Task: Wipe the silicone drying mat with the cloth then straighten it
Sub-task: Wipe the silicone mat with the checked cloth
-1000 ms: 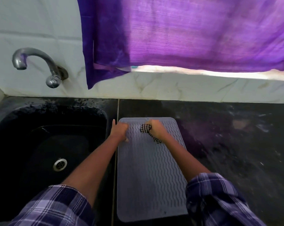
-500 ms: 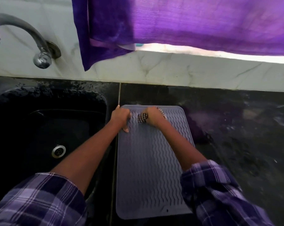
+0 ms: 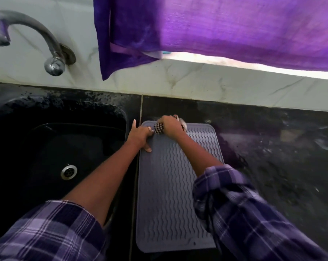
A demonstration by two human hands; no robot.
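A grey silicone drying mat (image 3: 170, 194) with wavy ridges lies lengthwise on the black counter, just right of the sink. My right hand (image 3: 171, 126) grips a bunched black-and-white checked cloth (image 3: 158, 128) and holds it on the mat's far left corner. My left hand (image 3: 140, 135) rests on the mat's left edge beside it, thumb on the mat and one finger pointing up over the counter seam. The two hands almost touch. Most of the cloth is hidden inside my right fist.
A black sink (image 3: 57, 147) with a steel drain (image 3: 69, 172) lies to the left, under a curved metal tap (image 3: 52, 53). A purple curtain (image 3: 216, 29) hangs over the white tiled wall. Dark counter (image 3: 282, 157) stretches to the right.
My right hand has carried the cloth from the mat's far middle to its far left corner, up against my left hand. My left hand stays at the mat's left edge.
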